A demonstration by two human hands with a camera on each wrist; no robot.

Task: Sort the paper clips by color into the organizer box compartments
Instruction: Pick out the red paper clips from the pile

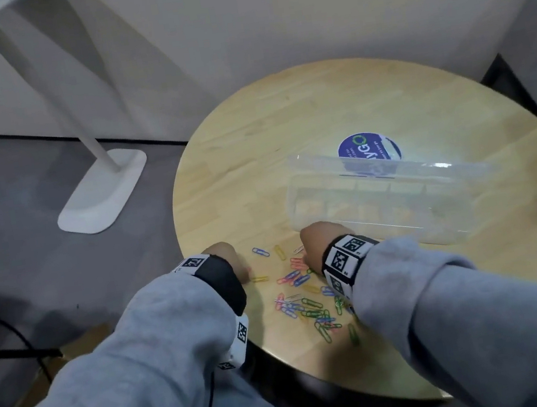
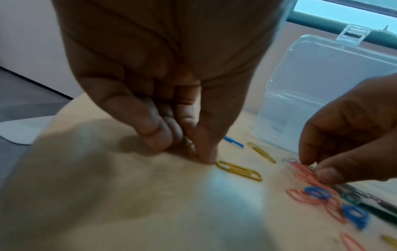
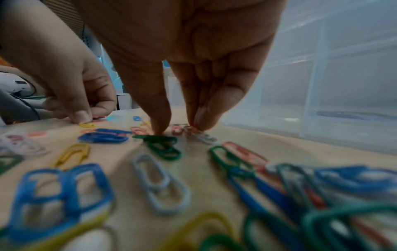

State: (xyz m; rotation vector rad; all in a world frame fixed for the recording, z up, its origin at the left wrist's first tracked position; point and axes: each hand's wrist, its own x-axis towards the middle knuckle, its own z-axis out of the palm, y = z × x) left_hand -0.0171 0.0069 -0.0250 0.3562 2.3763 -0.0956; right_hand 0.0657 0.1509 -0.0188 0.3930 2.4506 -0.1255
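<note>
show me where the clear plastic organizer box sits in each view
Head: clear plastic organizer box right of centre on the round wooden table, lid open, beyond the right hand.
Left wrist: upper right, latch on top.
Right wrist: right edge, dividers visible.
Shared landmark: the scattered coloured paper clips in front of it.

- Left hand (image 2: 163, 81) is down, fingers bunched, tips pressed together on the surface.
- Right hand (image 3: 182, 56) is down, thumb and fingertips closing in a pinch.
</note>
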